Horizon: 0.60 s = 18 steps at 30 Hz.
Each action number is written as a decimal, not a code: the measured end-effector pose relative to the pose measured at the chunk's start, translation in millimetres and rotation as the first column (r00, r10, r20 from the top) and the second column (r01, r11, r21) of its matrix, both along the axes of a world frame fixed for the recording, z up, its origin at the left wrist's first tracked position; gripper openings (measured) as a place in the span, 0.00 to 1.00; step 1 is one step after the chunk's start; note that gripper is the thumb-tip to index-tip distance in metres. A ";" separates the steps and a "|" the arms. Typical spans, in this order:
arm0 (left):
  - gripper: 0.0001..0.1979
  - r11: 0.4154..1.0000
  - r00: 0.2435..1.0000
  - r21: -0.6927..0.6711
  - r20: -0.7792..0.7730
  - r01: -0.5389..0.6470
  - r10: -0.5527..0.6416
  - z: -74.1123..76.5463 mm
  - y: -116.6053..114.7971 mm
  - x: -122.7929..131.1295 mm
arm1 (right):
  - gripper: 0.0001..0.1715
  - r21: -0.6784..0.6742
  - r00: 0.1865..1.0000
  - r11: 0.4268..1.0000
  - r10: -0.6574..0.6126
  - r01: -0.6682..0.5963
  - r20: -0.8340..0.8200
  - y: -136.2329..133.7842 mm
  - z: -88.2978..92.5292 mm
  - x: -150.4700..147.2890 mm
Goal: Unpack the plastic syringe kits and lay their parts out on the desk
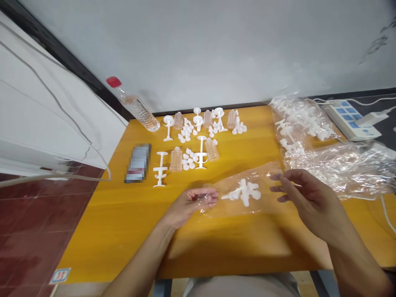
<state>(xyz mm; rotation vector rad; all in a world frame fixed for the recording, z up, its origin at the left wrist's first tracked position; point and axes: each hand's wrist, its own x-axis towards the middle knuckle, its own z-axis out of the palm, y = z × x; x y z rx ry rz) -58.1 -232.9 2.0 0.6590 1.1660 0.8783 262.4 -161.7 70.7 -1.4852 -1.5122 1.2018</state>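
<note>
A clear plastic bag [267, 175] is stretched between my hands above the front of the table, with several white plastic parts [246, 192] inside. My left hand [193, 204] is closed on the bag's left end, the film lying over the fingertips. At the right end, my right hand [305, 198] pinches the bag's edge between thumb and forefinger, the other fingers bent beside it. Beyond the bag lie groups of clear small bottles [176, 159], white caps [188, 160] and white plunger-like pieces [161, 169].
A water bottle with a red cap [139, 110] stands at the back left, near a phone [137, 163]. To the right are a bag of white parts [305, 117], a heap of clear plastic bags [343, 165] and a power strip [346, 119] with cables. A wall rises behind the table [123, 239].
</note>
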 end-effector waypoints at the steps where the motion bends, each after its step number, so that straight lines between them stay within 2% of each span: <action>1: 0.22 1.000 1.000 0.015 -0.005 0.008 -0.008 -0.7 1.4 1.7 | 0.24 -0.003 1.000 1.000 -0.010 0.010 -0.001 1.5 3.3 -0.2; 5: 0.19 0.995 0.988 0.094 -0.155 0.037 -0.022 -1.6 5.0 11.1 | 0.21 0.065 0.999 0.997 -0.039 0.036 0.033 6.5 10.1 1.3; 8: 0.19 0.975 0.938 0.223 -0.343 0.021 0.058 -4.4 4.3 20.4 | 0.19 0.175 0.994 0.982 -0.089 0.076 0.063 11.6 12.9 4.6; 10: 0.18 0.940 0.880 0.337 -0.461 0.050 0.118 -8.4 2.5 25.7 | 0.19 0.217 0.989 0.970 -0.128 0.109 0.075 16.7 13.6 7.1; 13: 0.16 0.832 0.742 0.517 -0.635 0.200 0.216 -15.7 -0.4 29.6 | 0.19 0.191 0.982 0.974 -0.146 0.121 0.120 24.0 12.0 11.1; 16: 0.18 0.665 0.604 0.630 -0.728 0.402 0.325 -20.8 -1.1 29.8 | 0.18 0.209 0.971 0.965 -0.193 0.161 0.144 26.8 9.8 15.7; 18: 0.22 0.567 0.552 0.652 -0.747 0.503 0.370 -22.0 1.2 30.7 | 0.17 0.257 0.968 0.952 -0.208 0.167 0.142 26.9 9.2 18.8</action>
